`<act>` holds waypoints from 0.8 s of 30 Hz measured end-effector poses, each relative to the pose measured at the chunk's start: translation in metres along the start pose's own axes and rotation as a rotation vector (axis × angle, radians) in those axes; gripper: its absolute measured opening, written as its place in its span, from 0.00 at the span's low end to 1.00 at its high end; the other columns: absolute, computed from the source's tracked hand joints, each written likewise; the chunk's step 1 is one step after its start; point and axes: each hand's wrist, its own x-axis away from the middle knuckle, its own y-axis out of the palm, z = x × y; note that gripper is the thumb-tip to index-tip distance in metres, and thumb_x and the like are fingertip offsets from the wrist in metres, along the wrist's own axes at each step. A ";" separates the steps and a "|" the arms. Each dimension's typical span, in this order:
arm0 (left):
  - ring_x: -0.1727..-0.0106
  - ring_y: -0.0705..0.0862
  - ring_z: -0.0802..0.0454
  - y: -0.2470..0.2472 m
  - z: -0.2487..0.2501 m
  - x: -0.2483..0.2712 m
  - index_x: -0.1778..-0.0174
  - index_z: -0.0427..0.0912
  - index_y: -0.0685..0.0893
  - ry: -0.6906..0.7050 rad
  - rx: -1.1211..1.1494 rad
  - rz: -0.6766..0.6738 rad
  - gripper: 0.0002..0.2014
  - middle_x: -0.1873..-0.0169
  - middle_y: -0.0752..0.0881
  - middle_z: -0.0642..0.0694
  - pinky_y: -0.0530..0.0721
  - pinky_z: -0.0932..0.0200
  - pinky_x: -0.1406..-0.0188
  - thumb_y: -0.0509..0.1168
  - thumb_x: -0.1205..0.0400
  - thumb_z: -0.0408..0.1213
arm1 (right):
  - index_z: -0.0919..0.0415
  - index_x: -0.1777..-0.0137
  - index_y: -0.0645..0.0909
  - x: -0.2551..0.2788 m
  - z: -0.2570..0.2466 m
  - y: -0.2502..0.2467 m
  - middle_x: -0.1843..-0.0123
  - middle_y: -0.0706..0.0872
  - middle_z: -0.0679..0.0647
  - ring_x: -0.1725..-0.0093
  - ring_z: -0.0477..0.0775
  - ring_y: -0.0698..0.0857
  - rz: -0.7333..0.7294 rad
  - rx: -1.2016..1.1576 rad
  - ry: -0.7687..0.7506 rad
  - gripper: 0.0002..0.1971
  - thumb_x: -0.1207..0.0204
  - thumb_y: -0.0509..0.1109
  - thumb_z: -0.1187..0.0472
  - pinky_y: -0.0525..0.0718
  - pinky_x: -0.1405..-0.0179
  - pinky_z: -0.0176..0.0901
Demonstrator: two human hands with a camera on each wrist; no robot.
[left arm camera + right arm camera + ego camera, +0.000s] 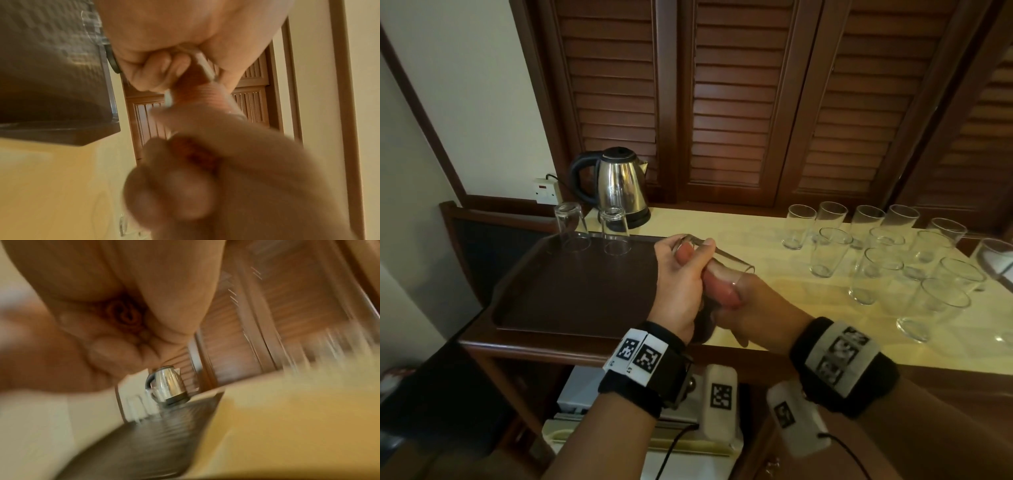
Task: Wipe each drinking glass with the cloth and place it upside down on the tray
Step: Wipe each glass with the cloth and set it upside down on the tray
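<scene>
In the head view my left hand [688, 255] grips a clear drinking glass [726, 262] by its base end and holds it on its side above the tray's right edge. My right hand [744, 298] pinches a reddish-brown cloth [722, 291] and pushes it into the glass's mouth; a dark end of it hangs below the hands. The left wrist view shows the cloth [195, 95] filling the glass, with the right hand [185, 186] blurred below. In the right wrist view the cloth [123, 316] is bunched in my curled fingers. Two glasses [571, 226] [614, 234] stand upside down at the back of the dark brown tray [571, 298].
Several upright glasses [828, 253] crowd the right half of the cream counter [774, 308]. A steel kettle [618, 188] stands behind the tray, plugged into a wall socket [546, 190]. Louvred wooden doors back the counter. A small fridge sits under the counter edge.
</scene>
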 end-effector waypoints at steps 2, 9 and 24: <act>0.39 0.90 0.40 0.001 0.002 0.003 0.29 0.58 0.72 0.053 0.014 -0.030 0.21 0.35 0.83 0.38 0.92 0.45 0.47 0.73 0.14 0.42 | 0.42 0.28 0.77 0.004 -0.004 -0.005 0.58 0.86 0.60 0.73 0.56 0.77 -0.050 -0.380 0.140 0.33 0.23 0.67 0.79 0.79 0.77 0.43; 0.39 0.89 0.43 -0.005 0.005 0.003 0.23 0.55 0.68 -0.013 -0.137 -0.004 0.27 0.36 0.85 0.41 0.89 0.43 0.42 0.73 0.14 0.49 | 0.45 0.20 0.72 0.002 0.002 0.005 0.25 0.80 0.47 0.35 0.45 0.84 -0.016 0.433 -0.078 0.37 0.24 0.64 0.77 0.87 0.40 0.45; 0.39 0.90 0.40 -0.004 0.000 0.019 0.28 0.57 0.74 0.075 0.035 -0.017 0.20 0.35 0.84 0.37 0.92 0.47 0.47 0.71 0.13 0.39 | 0.46 0.23 0.75 0.011 -0.006 0.005 0.56 0.88 0.54 0.67 0.64 0.81 -0.068 -0.358 0.106 0.34 0.22 0.66 0.80 0.82 0.75 0.39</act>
